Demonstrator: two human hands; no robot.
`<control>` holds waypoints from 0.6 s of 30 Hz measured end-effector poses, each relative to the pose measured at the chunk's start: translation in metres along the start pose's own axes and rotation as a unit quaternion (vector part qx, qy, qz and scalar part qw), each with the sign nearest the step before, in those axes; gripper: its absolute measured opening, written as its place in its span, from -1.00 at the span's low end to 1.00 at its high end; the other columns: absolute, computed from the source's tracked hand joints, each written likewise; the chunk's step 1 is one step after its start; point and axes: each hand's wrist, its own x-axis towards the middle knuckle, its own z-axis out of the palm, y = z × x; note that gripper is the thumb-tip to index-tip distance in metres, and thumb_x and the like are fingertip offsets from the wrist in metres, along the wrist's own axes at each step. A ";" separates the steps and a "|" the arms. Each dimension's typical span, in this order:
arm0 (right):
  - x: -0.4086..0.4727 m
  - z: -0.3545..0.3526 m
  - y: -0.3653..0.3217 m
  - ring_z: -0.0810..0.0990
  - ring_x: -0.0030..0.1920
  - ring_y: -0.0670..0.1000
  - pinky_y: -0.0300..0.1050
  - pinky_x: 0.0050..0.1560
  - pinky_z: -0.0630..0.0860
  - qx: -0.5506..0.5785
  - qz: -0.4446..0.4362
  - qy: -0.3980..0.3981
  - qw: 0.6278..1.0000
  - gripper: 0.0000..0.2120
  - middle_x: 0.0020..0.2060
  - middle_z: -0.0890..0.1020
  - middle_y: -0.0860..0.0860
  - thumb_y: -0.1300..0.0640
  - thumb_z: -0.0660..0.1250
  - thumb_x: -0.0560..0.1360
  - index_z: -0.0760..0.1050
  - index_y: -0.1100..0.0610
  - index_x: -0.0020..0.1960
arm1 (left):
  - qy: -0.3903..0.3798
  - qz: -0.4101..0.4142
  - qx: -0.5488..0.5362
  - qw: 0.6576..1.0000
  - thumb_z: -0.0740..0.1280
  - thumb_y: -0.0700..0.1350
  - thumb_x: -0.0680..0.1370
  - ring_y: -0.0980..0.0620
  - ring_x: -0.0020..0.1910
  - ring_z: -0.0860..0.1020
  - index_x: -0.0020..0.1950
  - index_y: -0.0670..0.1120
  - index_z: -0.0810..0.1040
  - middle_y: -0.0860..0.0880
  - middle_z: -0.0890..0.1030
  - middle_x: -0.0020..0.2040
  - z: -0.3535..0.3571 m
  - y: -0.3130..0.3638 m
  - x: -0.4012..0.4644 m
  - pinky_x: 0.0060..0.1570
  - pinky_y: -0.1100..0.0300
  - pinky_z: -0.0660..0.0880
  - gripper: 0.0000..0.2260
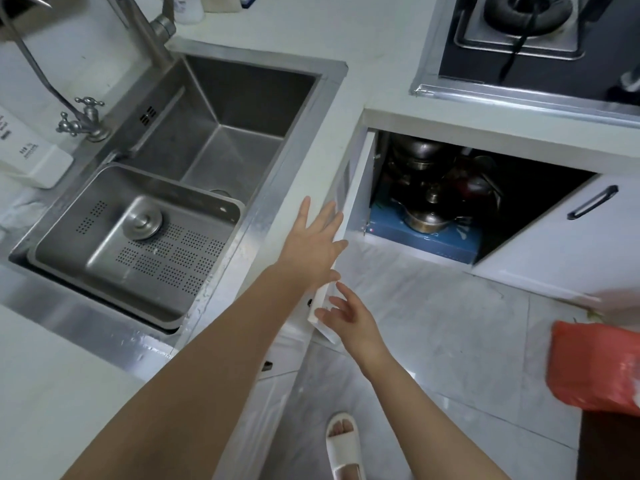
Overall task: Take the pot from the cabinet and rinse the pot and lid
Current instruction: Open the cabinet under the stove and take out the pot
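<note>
Fingers (325,216) spread on both hands at the open cabinet (360,188) holding a lidded pot (427,220).

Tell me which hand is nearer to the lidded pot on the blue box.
Left. The left hand rests on the open door's edge beside the pot; the right hand is lower, farther away.

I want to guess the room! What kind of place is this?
Most likely a home kitchen: a stainless steel sink, a black gas stove burner, and shiny metal pots in an open white cabinet.
</note>
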 end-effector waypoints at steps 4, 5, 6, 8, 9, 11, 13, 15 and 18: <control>0.001 -0.015 -0.001 0.50 0.24 0.02 -0.24 0.16 0.41 -0.021 0.002 0.025 0.999 -0.44 0.19 0.50 0.03 0.14 0.43 0.45 0.33 0.03 0.39 | 0.010 -0.013 0.005 1.000 0.18 0.20 0.53 -0.19 0.55 -0.19 0.46 0.04 0.31 -0.17 -0.02 0.57 0.002 0.006 0.001 0.43 -0.31 -0.29 -0.47; 0.002 -0.020 -0.001 0.51 0.24 0.02 -0.24 0.17 0.41 -0.029 0.000 0.032 0.999 -0.45 0.19 0.51 0.03 0.14 0.42 0.45 0.34 0.03 0.39 | 0.008 -0.016 0.010 1.000 0.19 0.17 0.53 -0.19 0.55 -0.19 0.45 0.03 0.32 -0.17 -0.01 0.57 0.001 0.007 0.001 0.42 -0.30 -0.30 -0.49; 0.003 -0.025 -0.001 0.51 0.23 0.02 -0.23 0.18 0.41 -0.037 -0.002 0.039 0.999 -0.46 0.20 0.51 0.03 0.13 0.42 0.45 0.35 0.03 0.39 | 0.007 -0.020 0.015 1.000 0.20 0.14 0.53 -0.18 0.55 -0.19 0.44 0.02 0.33 -0.17 0.00 0.57 0.000 0.010 0.001 0.42 -0.30 -0.31 -0.50; 0.004 -0.035 -0.004 0.51 0.22 0.01 -0.22 0.19 0.41 -0.056 -0.008 0.049 0.997 -0.48 0.20 0.52 0.02 0.13 0.41 0.46 0.35 0.02 0.38 | 0.012 -0.023 0.012 1.000 0.20 0.09 0.55 -0.17 0.55 -0.16 0.39 -0.02 0.40 -0.16 0.04 0.57 -0.003 0.013 0.002 0.42 -0.27 -0.32 -0.57; 0.005 -0.042 -0.006 0.51 0.21 0.00 -0.22 0.18 0.40 -0.069 -0.013 0.052 0.996 -0.48 0.19 0.51 0.01 0.12 0.41 0.46 0.35 0.02 0.38 | 0.020 -0.020 0.003 1.000 0.18 0.07 0.56 -0.16 0.55 -0.14 0.35 -0.04 0.44 -0.16 0.07 0.56 -0.006 0.015 0.003 0.43 -0.24 -0.31 -0.60; 0.005 -0.055 -0.012 0.49 0.18 -0.03 -0.23 0.15 0.38 -0.098 -0.024 0.060 0.993 -0.48 0.17 0.50 -0.01 0.11 0.40 0.47 0.33 0.03 0.39 | 0.029 -0.005 -0.031 0.999 0.14 0.03 0.59 -0.14 0.56 -0.07 0.36 -0.07 0.44 -0.15 0.13 0.55 -0.010 0.023 0.006 0.46 -0.16 -0.28 -0.62; 0.006 -0.072 -0.017 0.47 0.14 -0.05 -0.24 0.13 0.37 -0.134 -0.033 0.068 0.988 -0.48 0.16 0.49 0.00 0.10 0.39 0.47 0.33 0.04 0.39 | 0.020 0.005 -0.094 0.995 0.13 0.01 0.60 -0.11 0.54 0.05 0.42 -0.08 0.37 -0.12 0.24 0.51 -0.017 0.037 0.011 0.50 -0.08 -0.19 -0.60; 0.005 -0.092 -0.020 0.47 0.14 -0.05 -0.25 0.13 0.37 -0.174 -0.037 0.076 0.981 -0.48 0.20 0.50 0.02 0.09 0.38 0.48 0.33 0.06 0.39 | -0.005 -0.016 -0.188 0.982 0.13 0.01 0.60 -0.10 0.44 0.29 0.44 -0.06 0.32 -0.08 0.39 0.42 -0.025 0.056 0.017 0.47 -0.01 0.07 -0.59; 0.005 -0.127 -0.021 0.48 0.23 -0.02 -0.26 0.15 0.36 -0.218 -0.033 0.085 0.972 -0.52 0.28 0.51 0.03 0.08 0.36 0.50 0.35 0.09 0.38 | -0.053 -0.076 -0.319 0.943 0.12 0.06 0.60 -0.07 0.30 0.46 0.44 -0.02 0.31 -0.04 0.48 0.35 -0.026 0.088 0.029 0.27 0.05 0.38 -0.58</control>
